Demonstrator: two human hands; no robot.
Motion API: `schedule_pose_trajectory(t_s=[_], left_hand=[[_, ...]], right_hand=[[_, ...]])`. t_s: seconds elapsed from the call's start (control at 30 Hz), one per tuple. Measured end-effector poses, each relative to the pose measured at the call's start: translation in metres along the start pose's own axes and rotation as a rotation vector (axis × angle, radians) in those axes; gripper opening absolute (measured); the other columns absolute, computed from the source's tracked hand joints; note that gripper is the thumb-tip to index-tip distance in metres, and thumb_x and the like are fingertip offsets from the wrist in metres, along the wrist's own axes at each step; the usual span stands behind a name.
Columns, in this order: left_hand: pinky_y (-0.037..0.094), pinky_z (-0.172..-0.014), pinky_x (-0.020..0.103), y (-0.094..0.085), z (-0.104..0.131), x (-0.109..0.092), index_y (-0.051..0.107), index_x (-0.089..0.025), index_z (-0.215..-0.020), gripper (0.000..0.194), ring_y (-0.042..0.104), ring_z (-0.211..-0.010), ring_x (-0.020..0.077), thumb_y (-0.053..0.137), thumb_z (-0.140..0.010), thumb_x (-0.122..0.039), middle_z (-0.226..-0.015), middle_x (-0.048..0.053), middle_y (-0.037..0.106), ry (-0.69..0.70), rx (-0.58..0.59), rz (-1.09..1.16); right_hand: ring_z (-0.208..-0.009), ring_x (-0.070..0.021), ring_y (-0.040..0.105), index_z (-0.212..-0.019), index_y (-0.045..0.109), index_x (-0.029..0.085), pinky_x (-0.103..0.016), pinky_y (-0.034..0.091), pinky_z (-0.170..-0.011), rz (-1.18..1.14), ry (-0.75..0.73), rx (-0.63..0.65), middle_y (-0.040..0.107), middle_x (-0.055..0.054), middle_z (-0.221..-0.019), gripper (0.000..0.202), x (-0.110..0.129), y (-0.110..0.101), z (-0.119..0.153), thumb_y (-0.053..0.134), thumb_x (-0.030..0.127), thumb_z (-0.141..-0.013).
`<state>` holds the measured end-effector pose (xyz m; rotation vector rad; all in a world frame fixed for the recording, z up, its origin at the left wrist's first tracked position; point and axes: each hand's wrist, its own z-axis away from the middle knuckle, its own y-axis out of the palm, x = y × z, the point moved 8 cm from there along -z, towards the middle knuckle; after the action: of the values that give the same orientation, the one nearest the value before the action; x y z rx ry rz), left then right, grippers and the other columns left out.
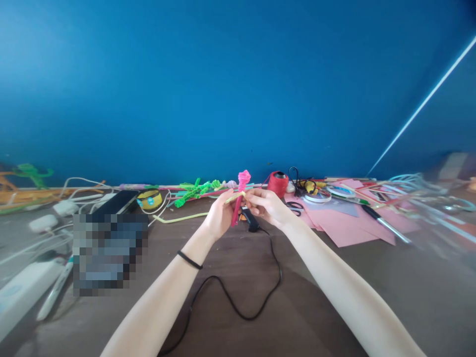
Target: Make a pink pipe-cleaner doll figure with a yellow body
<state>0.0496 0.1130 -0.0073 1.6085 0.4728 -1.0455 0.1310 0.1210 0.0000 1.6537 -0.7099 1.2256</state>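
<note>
The brown tabletop (208,317) runs across the lower part of the head view and meets a plain blue wall (223,89) along its far edge; a thin white line (424,104) slants up the wall at the right. The left hand (220,213), with a black band (189,260) at its wrist, and the right hand (268,206) meet above the middle of the tabletop. Both grips are closed to a fine pinch, fingertips nearly together, on a pink fuzzy piece (244,180), which stands roughly upright between the hands with its bunched head above the fingers; a pale yellow strand crosses it at the pinch. Behind the hands lies a black device (253,223), its cord curving toward the near edge. Along the foot of the wall, left of the hands, are a green fuzzy figure (191,192), a yellow roll (149,199) and white cables (76,191); nearer, a dark phone-like slab (121,202) lies beside a pixelated area, with a white power strip (26,290) and a pen (55,290) at far left. To the right stand a red spool (278,184) and black-handled scissors (295,207), then pink paper sheets (344,228) with a black-and-silver pen (386,225) across them. The far right is blurred.
</note>
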Motion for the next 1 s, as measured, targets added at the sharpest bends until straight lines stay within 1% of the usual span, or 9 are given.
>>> schedule_pose_trajectory(t_s=[0.07, 0.23, 0.47, 0.57, 0.67, 0.77, 0.9, 1.0], left_hand=[[0.040, -0.050, 0.023, 0.002, 0.001, 0.000, 0.064, -0.011, -0.072, 0.033, 0.052, -0.053, 0.0115, 0.040, -0.081, -0.031, -0.062, 0.005, 0.060, -0.006, 0.012, -0.010], [0.039, -0.049, 0.023, 0.004, 0.003, -0.001, 0.064, -0.011, -0.072, 0.032, 0.050, -0.052, 0.0114, 0.038, -0.081, -0.028, -0.060, 0.005, 0.059, 0.005, -0.017, -0.043], [0.038, -0.050, 0.023, 0.001, 0.001, -0.001, 0.063, -0.013, -0.071, 0.028, 0.051, -0.053, 0.0114, 0.043, -0.078, -0.031, -0.064, 0.005, 0.060, 0.020, -0.037, -0.035], [0.039, -0.051, 0.023, 0.002, 0.001, -0.001, 0.063, -0.012, -0.071, 0.025, 0.052, -0.054, 0.0118, 0.046, -0.076, -0.029, -0.063, 0.005, 0.060, 0.033, -0.026, -0.053], [0.040, -0.052, 0.023, 0.006, 0.001, -0.003, 0.064, -0.012, -0.071, 0.020, 0.054, -0.057, 0.0125, 0.049, -0.074, -0.024, -0.064, 0.005, 0.060, 0.081, 0.011, -0.094], [0.041, -0.056, 0.022, 0.004, 0.001, -0.006, 0.064, -0.012, -0.071, 0.014, 0.055, -0.062, 0.0127, 0.053, -0.072, -0.021, -0.067, 0.005, 0.062, 0.158, 0.003, -0.142], [0.042, -0.059, 0.022, -0.002, -0.001, -0.006, 0.065, -0.010, -0.072, 0.017, 0.056, -0.065, 0.0125, 0.056, -0.072, -0.025, -0.068, 0.005, 0.063, 0.202, -0.048, -0.190], [0.042, -0.057, 0.021, -0.005, -0.001, -0.007, 0.065, -0.010, -0.075, 0.020, 0.055, -0.063, 0.0117, 0.058, -0.072, -0.028, -0.067, 0.004, 0.063, 0.220, -0.076, -0.218]], right_hand=[[-0.038, -0.0021, 0.040, -0.064, 0.055, 0.013, -0.018, 0.020, -0.038, -0.005, 0.001, 0.002, 0.053, 0.002, -0.055, 0.024, -0.001, 0.000, -0.001, 0.071, 0.030, -0.062], [-0.039, -0.0021, 0.039, -0.063, 0.054, 0.013, -0.018, 0.021, -0.038, -0.016, -0.005, 0.006, 0.053, 0.003, -0.054, 0.023, -0.002, 0.000, -0.002, 0.070, 0.030, -0.063], [-0.039, -0.0018, 0.038, -0.061, 0.054, 0.013, -0.018, 0.022, -0.039, -0.065, -0.003, 0.016, 0.053, 0.003, -0.055, 0.022, -0.003, 0.000, -0.002, 0.070, 0.028, -0.063], [-0.039, -0.0017, 0.038, -0.061, 0.053, 0.013, -0.019, 0.021, -0.039, -0.066, -0.004, 0.007, 0.052, 0.003, -0.054, 0.023, -0.003, 0.000, -0.002, 0.071, 0.028, -0.062], [-0.039, -0.0018, 0.037, -0.060, 0.053, 0.013, -0.019, 0.020, -0.039, -0.068, -0.010, -0.001, 0.052, 0.003, -0.053, 0.024, -0.002, 0.001, -0.002, 0.071, 0.028, -0.061], [-0.038, -0.0019, 0.037, -0.060, 0.053, 0.013, -0.019, 0.020, -0.039, -0.060, -0.013, -0.013, 0.052, 0.003, -0.053, 0.023, -0.003, 0.000, -0.003, 0.071, 0.028, -0.061], [-0.038, -0.0020, 0.037, -0.062, 0.054, 0.013, -0.019, 0.019, -0.039, -0.063, -0.022, -0.026, 0.053, 0.003, -0.054, 0.022, -0.004, -0.002, -0.004, 0.070, 0.028, -0.062], [-0.039, -0.0021, 0.037, -0.063, 0.054, 0.013, -0.019, 0.018, -0.039, -0.055, -0.024, -0.038, 0.053, 0.003, -0.054, 0.023, -0.004, -0.003, -0.004, 0.070, 0.029, -0.062]])
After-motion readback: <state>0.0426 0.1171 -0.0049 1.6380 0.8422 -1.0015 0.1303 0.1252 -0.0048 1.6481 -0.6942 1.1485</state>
